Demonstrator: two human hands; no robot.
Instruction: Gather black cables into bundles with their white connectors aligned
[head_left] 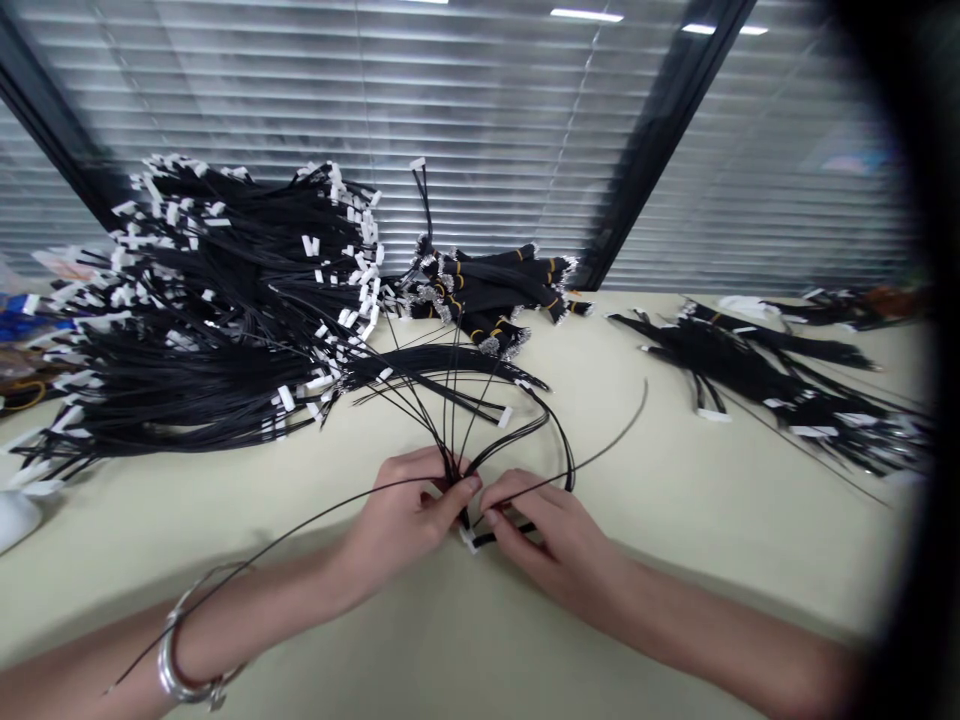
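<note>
My left hand and my right hand meet near the table's front middle. Both pinch a small bunch of thin black cables that fans up and away from my fingers. A white connector at a cable end pokes out between my fingertips. One long thin black wire runs from the pinch leftward across my left forearm. A silver bracelet circles my left wrist.
A big heap of black cables with white connectors fills the left of the cream table. Tied cable bundles with yellow bands lie at the back centre. Another loose cable pile lies right. Window blinds stand behind.
</note>
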